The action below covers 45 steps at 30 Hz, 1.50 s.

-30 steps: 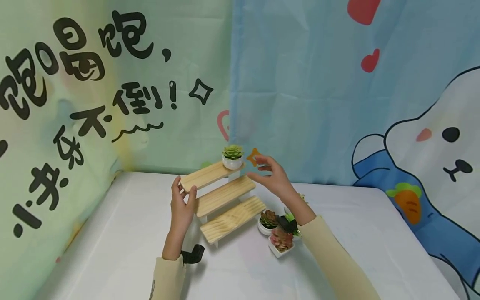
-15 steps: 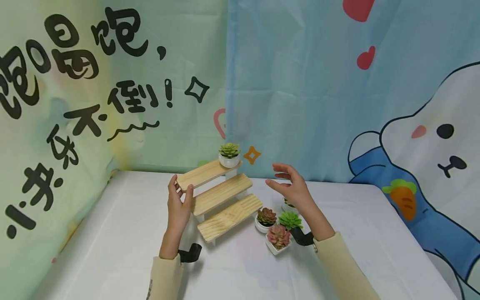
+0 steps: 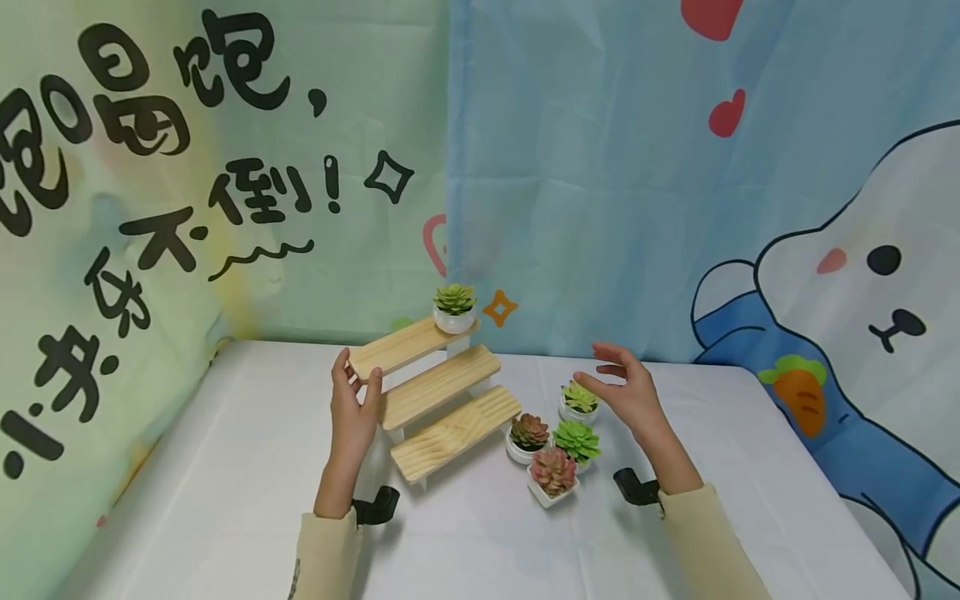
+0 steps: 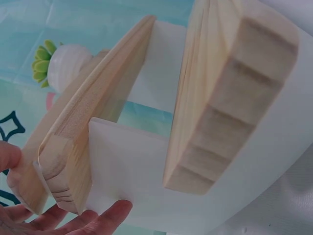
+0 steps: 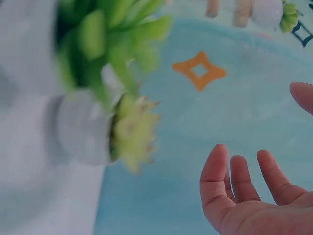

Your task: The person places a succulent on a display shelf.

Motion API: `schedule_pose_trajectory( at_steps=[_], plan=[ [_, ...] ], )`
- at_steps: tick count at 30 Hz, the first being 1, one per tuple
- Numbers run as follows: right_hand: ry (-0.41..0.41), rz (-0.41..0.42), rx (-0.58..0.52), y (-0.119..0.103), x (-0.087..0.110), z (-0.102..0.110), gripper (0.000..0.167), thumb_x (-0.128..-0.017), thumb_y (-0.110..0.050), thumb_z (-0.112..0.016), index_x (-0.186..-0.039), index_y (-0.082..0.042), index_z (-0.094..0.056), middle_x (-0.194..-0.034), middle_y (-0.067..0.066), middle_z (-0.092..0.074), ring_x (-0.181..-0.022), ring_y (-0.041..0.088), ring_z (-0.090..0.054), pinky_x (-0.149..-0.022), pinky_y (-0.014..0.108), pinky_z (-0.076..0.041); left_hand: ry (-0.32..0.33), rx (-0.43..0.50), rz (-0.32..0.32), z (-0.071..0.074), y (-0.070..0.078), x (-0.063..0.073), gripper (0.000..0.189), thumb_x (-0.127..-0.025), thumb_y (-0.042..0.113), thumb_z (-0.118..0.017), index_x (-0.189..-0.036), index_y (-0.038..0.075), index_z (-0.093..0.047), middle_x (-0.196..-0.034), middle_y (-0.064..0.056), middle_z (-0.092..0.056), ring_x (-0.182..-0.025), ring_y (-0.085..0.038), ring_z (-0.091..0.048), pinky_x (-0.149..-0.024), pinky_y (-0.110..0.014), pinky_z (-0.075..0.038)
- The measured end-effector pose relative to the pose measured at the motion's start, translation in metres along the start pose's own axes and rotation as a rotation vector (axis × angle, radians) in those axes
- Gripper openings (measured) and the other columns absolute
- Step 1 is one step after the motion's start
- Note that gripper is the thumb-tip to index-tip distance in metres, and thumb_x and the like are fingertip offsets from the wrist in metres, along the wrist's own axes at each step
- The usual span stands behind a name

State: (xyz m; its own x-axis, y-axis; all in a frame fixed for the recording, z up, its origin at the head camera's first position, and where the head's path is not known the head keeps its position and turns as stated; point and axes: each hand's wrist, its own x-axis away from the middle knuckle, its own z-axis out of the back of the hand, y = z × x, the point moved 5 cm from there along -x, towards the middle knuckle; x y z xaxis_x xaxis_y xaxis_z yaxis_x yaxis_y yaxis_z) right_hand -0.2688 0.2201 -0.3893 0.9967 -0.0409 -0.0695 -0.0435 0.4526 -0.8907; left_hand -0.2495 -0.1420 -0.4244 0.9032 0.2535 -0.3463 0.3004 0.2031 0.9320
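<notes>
A three-tier wooden plant stand [image 3: 438, 387] with white supports stands at an angle on the table. My left hand [image 3: 355, 421] grips the left end of its top tier, thumb in front and fingers behind. In the left wrist view, fingertips [image 4: 120, 208] show beside the white side panel. A green succulent in a round white pot [image 3: 454, 312] sits at the top tier's right end. My right hand [image 3: 636, 404], fingers loosely bent and holding nothing, is in the air beside a yellow-green potted succulent [image 3: 579, 400], its thumb overlapping that plant in the head view.
Right of the stand, a brown succulent [image 3: 529, 433], a bright green one [image 3: 577, 440] and a pink one in a square white pot [image 3: 552, 473] cluster on the white table [image 3: 480, 550]. A printed cloth backdrop [image 3: 585, 208] rises behind.
My right hand has moved right, away from the succulent on the top tier, to near the potted plants on the table. My left hand keeps its hold on the stand.
</notes>
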Motion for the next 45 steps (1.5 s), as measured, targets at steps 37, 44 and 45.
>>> schedule_pose_trajectory(
  at_steps=[37, 44, 45],
  plan=[
    [-0.119, -0.283, 0.046, 0.086, -0.013, -0.017, 0.081, -0.088, -0.016, -0.071, -0.148, 0.009, -0.023, -0.146, 0.031, -0.029, -0.129, 0.043, -0.033, -0.098, 0.049, -0.046, -0.009, -0.017, 0.012, 0.0, 0.0, 0.0, 0.06, -0.102, 0.012, -0.05, -0.149, -0.008, -0.017, -0.137, -0.037, -0.037, -0.125, -0.054, -0.043, -0.102, -0.06, -0.039],
    [-0.124, -0.273, 0.06, 0.087, -0.014, -0.021, 0.079, -0.089, -0.015, -0.069, -0.147, 0.012, -0.023, -0.144, 0.032, -0.031, -0.127, 0.044, -0.033, -0.102, 0.054, -0.038, -0.006, -0.014, 0.006, 0.0, -0.001, 0.0, 0.06, -0.102, 0.011, -0.05, -0.149, -0.009, -0.017, -0.136, -0.037, -0.038, -0.124, -0.053, -0.044, -0.102, -0.061, -0.039],
    [-0.124, -0.27, 0.059, 0.087, -0.014, -0.021, 0.079, -0.089, -0.015, -0.069, -0.147, 0.012, -0.023, -0.144, 0.032, -0.031, -0.127, 0.044, -0.034, -0.102, 0.054, -0.038, -0.006, -0.013, 0.006, 0.0, 0.0, 0.0, 0.06, -0.102, 0.012, -0.05, -0.149, -0.009, -0.018, -0.136, -0.037, -0.038, -0.124, -0.053, -0.044, -0.102, -0.06, -0.039]
  ],
)
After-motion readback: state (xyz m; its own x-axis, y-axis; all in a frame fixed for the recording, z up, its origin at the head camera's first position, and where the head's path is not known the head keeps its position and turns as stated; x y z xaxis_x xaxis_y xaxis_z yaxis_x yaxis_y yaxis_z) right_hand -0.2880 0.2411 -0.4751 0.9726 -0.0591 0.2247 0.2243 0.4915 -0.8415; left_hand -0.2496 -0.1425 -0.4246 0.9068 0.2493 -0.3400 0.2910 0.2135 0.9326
